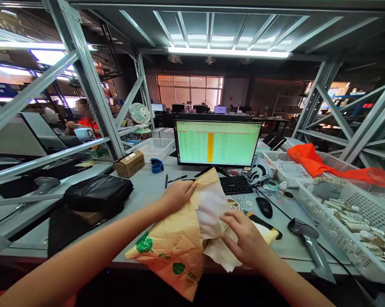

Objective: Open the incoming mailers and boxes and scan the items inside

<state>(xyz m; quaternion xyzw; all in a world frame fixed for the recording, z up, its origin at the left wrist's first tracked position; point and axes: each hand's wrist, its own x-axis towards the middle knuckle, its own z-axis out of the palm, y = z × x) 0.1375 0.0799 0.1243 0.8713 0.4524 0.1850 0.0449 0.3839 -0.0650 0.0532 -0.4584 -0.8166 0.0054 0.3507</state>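
My left hand [176, 196] is closed on the upper edge of a yellow mailing bag [176, 243] with green leaf prints. The bag hangs tilted over the desk's front edge, torn open along its right side, with white lining [210, 209] showing. My right hand [243, 236] is at this torn side, thumb and fingers apart against the white lining. A loose, ragged flap [224, 255] hangs beneath its fingers. What lies inside the bag is hidden.
A monitor [218, 143] and keyboard [235, 184] stand behind the bag. To the right are a mouse [263, 207], a barcode scanner [310, 247] and white baskets [307, 200] of goods. At left lie a black-wrapped parcel [98, 192] and a small carton [129, 164]. Metal posts [86, 85] flank the desk.
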